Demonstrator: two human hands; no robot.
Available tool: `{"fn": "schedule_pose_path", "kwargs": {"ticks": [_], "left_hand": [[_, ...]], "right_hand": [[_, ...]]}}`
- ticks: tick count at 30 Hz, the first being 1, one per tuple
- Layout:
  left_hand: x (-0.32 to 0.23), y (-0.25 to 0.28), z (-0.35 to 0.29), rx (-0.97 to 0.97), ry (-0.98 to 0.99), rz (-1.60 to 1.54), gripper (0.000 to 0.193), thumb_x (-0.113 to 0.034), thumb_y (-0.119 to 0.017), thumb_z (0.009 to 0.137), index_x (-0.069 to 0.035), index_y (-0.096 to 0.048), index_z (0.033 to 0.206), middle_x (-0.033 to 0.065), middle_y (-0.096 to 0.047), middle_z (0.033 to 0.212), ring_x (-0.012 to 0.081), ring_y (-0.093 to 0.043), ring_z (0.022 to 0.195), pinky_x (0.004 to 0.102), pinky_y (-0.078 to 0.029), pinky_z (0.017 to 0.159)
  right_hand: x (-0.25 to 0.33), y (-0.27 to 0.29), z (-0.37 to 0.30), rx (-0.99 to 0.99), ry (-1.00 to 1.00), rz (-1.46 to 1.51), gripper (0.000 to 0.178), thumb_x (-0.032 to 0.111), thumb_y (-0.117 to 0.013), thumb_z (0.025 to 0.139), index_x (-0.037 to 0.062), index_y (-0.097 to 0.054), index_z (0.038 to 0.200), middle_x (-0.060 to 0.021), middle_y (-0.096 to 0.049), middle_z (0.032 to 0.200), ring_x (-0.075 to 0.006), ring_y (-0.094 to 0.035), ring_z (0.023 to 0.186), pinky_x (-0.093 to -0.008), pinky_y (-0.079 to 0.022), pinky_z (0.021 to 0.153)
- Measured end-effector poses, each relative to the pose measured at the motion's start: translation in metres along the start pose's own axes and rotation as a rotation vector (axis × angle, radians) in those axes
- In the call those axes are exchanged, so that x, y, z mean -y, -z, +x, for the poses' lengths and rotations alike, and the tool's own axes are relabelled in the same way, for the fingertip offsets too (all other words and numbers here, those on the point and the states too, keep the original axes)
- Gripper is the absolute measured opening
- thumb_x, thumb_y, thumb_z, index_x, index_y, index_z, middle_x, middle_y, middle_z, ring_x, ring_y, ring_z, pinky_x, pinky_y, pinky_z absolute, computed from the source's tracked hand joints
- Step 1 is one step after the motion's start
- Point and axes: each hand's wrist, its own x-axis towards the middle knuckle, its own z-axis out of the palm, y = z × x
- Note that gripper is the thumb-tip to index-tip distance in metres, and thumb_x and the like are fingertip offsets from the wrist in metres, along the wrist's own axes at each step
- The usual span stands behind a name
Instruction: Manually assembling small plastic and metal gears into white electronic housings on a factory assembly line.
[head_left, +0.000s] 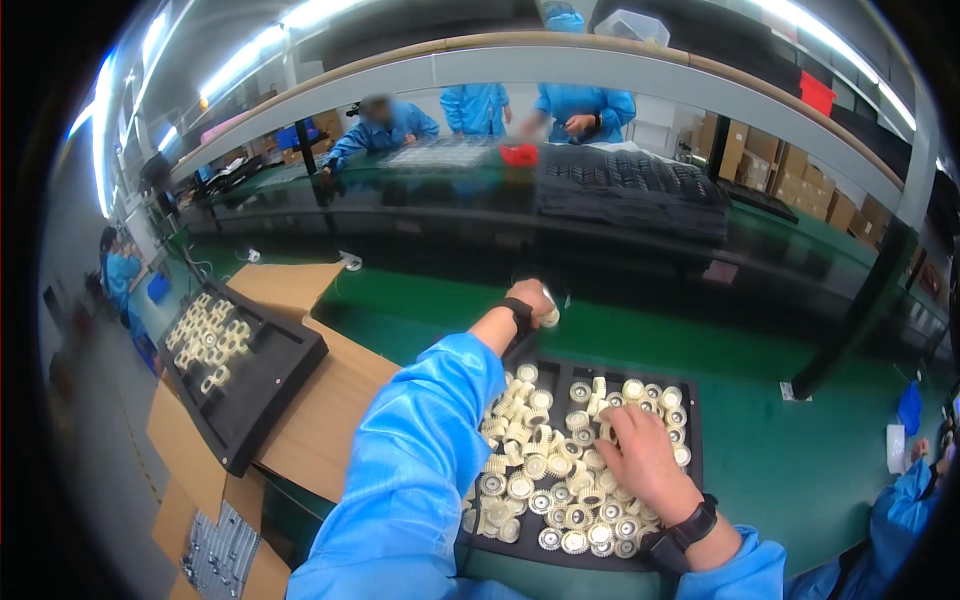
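A black divided tray [697, 400] lies before me on the green bench, heaped with cream toothed gears [535, 466] that have metallic-looking centres. Beyond its far edge my left hand [528, 296] is stretched out, fingers closed on a pale round piece [549, 307] that looks like one such gear. My right hand [645, 458] reaches over the right part of the tray. Its thumb and fingers are bent around a gear among the others; the fingertips are partly hidden. Both wrists carry dark bands below blue sleeves.
At the left, a second black tray [262, 400] with similar gears rests tilted on an open cardboard box [335, 365]. A lower box holds grey metal parts [222, 555]. A dark post [855, 310] stands right. Several people in blue work beyond the shelf and nearby.
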Motion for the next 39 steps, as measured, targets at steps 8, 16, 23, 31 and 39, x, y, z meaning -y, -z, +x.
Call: {"fn": "schedule_pose_path", "kwargs": {"ticks": [8,16,23,31,39], "left_hand": [[-0.060,0.031,-0.156,0.324,-0.430,-0.460,0.038,-0.031,-0.064,0.090,-0.001,-0.059,0.113,0.0065,-0.066,0.100,0.0136,-0.067,0.082,0.0244,-0.048,0.064],[-0.048,-0.038,-0.237,0.016,-0.595,0.017,0.041,-0.037,-0.071,0.081,0.002,-0.058,0.089,0.0176,-0.066,0.075,0.0289,-0.069,0.072,0.0350,-0.053,0.063],[-0.034,-0.052,-0.227,-0.011,-0.550,-0.036,0.037,-0.033,-0.072,0.075,0.001,-0.064,0.083,0.0157,-0.066,0.072,0.0291,-0.067,0.066,0.0354,-0.051,0.060],[-0.017,-0.059,-0.212,0.403,-0.305,-0.759,0.026,-0.018,-0.066,0.082,0.003,-0.066,0.097,0.0063,-0.068,0.084,0.0111,-0.064,0.070,0.0256,-0.050,0.062],[-0.016,-0.050,-0.211,0.587,-0.279,-1.135,0.033,-0.015,-0.062,0.092,-0.005,-0.054,0.123,0.0026,-0.063,0.110,0.0080,-0.061,0.095,0.0229,-0.050,0.079]], "right_hand": [[0.007,0.001,0.010,-0.307,0.046,0.373,0.034,0.003,-0.069,0.079,-0.0021,-0.053,0.108,-0.0169,-0.056,0.098,-0.0330,-0.060,0.090,-0.0371,-0.051,0.078],[0.012,-0.003,0.002,-0.285,0.025,0.347,0.036,-0.005,-0.069,0.068,0.0003,-0.049,0.097,-0.0156,-0.056,0.088,-0.0334,-0.060,0.081,-0.0386,-0.050,0.068],[0.020,0.001,0.002,-0.263,0.118,0.225,0.037,0.000,-0.072,0.066,0.0015,-0.052,0.097,-0.0132,-0.057,0.087,-0.0314,-0.060,0.082,-0.0391,-0.051,0.071],[0.016,0.001,0.004,-0.257,0.171,0.239,0.042,0.001,-0.074,0.068,-0.0005,-0.054,0.105,-0.0150,-0.057,0.100,-0.0327,-0.058,0.092,-0.0380,-0.051,0.077],[0.014,0.004,0.008,-0.323,0.182,0.296,0.047,0.001,-0.073,0.070,0.0010,-0.057,0.113,-0.0147,-0.059,0.109,-0.0317,-0.058,0.094,-0.0386,-0.050,0.079]]}}
